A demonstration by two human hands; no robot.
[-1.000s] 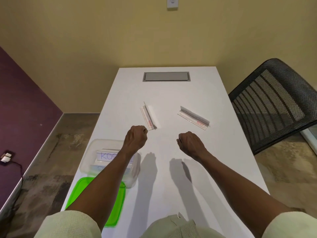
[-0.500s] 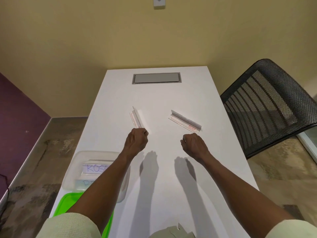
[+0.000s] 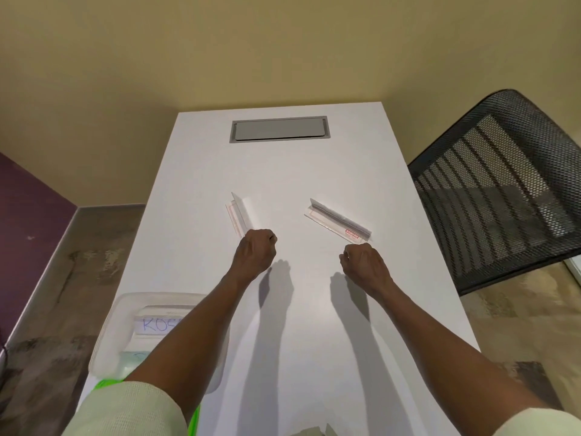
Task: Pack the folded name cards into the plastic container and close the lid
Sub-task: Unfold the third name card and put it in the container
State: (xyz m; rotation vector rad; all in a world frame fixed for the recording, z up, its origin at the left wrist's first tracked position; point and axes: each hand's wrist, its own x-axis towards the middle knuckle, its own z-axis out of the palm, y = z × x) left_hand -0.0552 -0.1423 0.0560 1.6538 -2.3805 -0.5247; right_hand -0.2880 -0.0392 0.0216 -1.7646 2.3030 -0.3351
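1. On the white worktop [image 3: 314,309], two folded name cards lie past the hands, well apart from each other.
2. Left name card [image 3: 239,214]: white, folded lengthwise into a low tent, faint red outline on its flat flap; it runs away from the person, and its near end meets the left hand [image 3: 255,250].
3. Right name card [image 3: 338,220]: same white tent fold, lying aslant, with a small red printed label near its right end. Its near corner sits just beyond the right hand [image 3: 364,265].
4. Left hand: fingers curled, knuckles up, at the near end of the left card; whether it pinches the card cannot be told, as the fingertips are hidden.
5. Right hand: fingers curled under, holding nothing visible, just short of the right card.
6. Plastic container [image 3: 125,313]: clear, rounded corners, at the near left edge of the worktop, partly behind the left forearm. Inside lies a white card with blue handwritten letters, "KO" readable.
7. Green lid [image 3: 105,382]: bright green, off the container, a sliver showing at its near side.
8. Black mesh chair [image 3: 503,190] stands to the right.
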